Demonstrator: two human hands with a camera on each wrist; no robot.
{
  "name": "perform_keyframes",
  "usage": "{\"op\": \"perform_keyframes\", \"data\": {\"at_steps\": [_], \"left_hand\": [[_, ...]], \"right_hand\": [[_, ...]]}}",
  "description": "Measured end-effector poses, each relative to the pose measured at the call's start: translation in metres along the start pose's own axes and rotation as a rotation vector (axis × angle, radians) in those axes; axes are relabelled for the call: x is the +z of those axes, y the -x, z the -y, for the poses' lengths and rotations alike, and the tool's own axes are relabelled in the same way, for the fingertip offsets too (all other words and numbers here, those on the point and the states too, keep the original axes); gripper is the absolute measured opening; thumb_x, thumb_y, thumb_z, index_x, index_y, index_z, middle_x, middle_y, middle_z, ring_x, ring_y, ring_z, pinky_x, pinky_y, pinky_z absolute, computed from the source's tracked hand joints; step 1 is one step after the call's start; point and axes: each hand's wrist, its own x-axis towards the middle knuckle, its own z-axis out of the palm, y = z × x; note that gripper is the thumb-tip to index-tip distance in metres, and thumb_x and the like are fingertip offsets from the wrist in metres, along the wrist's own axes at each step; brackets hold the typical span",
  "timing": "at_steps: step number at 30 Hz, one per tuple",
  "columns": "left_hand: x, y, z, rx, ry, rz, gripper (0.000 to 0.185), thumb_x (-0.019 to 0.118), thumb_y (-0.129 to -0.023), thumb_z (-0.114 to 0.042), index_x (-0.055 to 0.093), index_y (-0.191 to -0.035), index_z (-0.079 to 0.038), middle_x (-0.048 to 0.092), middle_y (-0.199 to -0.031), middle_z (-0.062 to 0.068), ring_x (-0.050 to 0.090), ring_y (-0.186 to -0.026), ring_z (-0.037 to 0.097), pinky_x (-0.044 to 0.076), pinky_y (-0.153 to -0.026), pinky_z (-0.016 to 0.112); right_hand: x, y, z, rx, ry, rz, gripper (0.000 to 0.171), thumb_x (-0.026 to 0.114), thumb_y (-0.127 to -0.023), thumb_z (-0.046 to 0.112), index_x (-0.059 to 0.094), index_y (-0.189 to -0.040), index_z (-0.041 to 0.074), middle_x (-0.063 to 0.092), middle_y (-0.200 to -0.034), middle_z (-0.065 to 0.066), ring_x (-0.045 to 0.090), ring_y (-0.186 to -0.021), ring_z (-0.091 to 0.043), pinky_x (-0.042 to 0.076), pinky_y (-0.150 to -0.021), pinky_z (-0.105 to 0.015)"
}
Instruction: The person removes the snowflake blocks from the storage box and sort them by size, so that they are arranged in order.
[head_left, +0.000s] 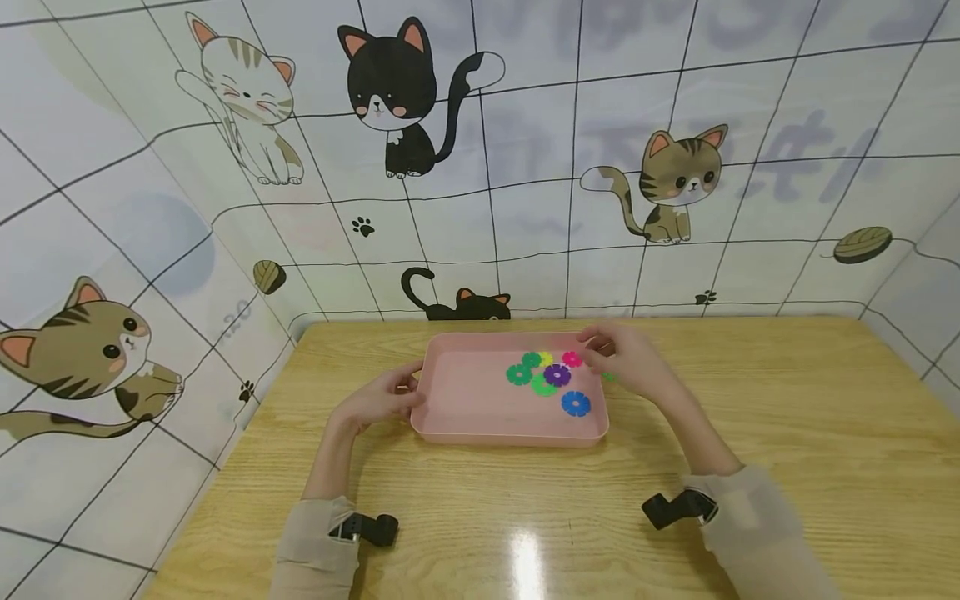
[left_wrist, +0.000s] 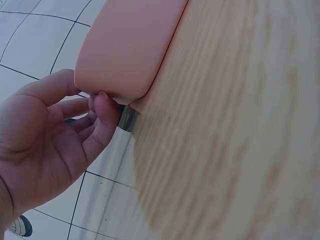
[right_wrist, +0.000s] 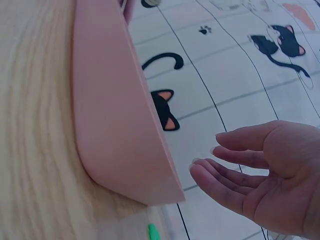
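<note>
The pink tray [head_left: 465, 400] lies on the wooden surface [head_left: 787, 433], with coloured flower pieces [head_left: 557, 375] inside at its far right. The left hand [head_left: 382, 398] touches the tray's left rim, grip relaxed, fingers loose. The right hand [head_left: 630, 358] hovers over the far right corner, its grip open.

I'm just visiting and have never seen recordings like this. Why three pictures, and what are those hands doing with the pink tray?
There is no machine here: a person wears three cameras. The wide picture comes from the head, looking down at a wooden table. The other two come from cameras strapped to each wrist, so they show each hand close up.

On the table sits a pink tray holding small coloured flower-shaped discs; another green piece lies on the table beside the tray. The left hand touches the tray's left end with its fingers. The right hand hovers open at the tray's far right corner, holding nothing. Cat pictures cover the walls.
</note>
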Motion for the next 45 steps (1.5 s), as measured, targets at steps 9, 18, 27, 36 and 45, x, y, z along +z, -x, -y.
{"op": "perform_keyframes", "data": {"at_steps": [9,18,27,36,45], "left_hand": [[0.002,0.000,-0.003,-0.020,0.006,-0.007,0.069,0.057,-0.100,-0.004,0.023,-0.160,-0.002,0.048,-0.105,0.013,0.051,-0.073,0.016,0.046,-0.064,0.026],[0.000,0.000,-0.001,-0.018,0.000,-0.001,0.069,0.056,-0.100,-0.004,0.022,-0.160,-0.001,0.048,-0.104,0.013,0.051,-0.073,0.016,0.047,-0.065,0.026],[-0.001,0.000,-0.001,-0.016,0.008,-0.002,0.068,0.056,-0.100,-0.004,0.022,-0.160,-0.001,0.047,-0.102,0.012,0.050,-0.071,0.016,0.046,-0.064,0.026],[-0.001,0.000,0.001,-0.008,0.012,0.002,0.069,0.056,-0.100,-0.003,0.021,-0.159,0.002,0.048,-0.103,0.013,0.052,-0.073,0.015,0.048,-0.065,0.026],[-0.001,-0.001,-0.001,-0.008,0.011,-0.001,0.068,0.056,-0.100,-0.002,0.022,-0.159,0.001,0.048,-0.102,0.012,0.052,-0.072,0.015,0.047,-0.065,0.026]], "right_hand": [[0.028,0.003,0.008,-0.042,0.048,0.096,0.025,0.068,-0.096,0.012,0.067,-0.115,-0.004,0.069,-0.095,-0.009,0.066,-0.086,-0.024,0.056,-0.076,-0.038],[0.047,0.003,0.015,-0.028,0.077,0.160,0.019,0.068,-0.095,0.010,0.066,-0.109,-0.004,0.067,-0.091,-0.006,0.065,-0.082,-0.021,0.056,-0.072,-0.033],[0.058,0.001,0.016,-0.067,-0.030,0.189,0.028,0.070,-0.095,0.009,0.066,-0.118,-0.006,0.068,-0.103,-0.011,0.065,-0.095,-0.024,0.054,-0.090,-0.042],[0.062,0.001,0.015,-0.067,0.077,0.231,0.034,0.079,-0.084,-0.003,0.066,-0.115,-0.005,0.065,-0.102,-0.014,0.063,-0.095,-0.029,0.055,-0.087,-0.042],[0.069,-0.006,0.005,-0.069,0.099,0.214,0.030,0.085,-0.080,0.003,0.067,-0.103,-0.002,0.061,-0.093,-0.009,0.056,-0.087,-0.022,0.051,-0.080,-0.035]]}}
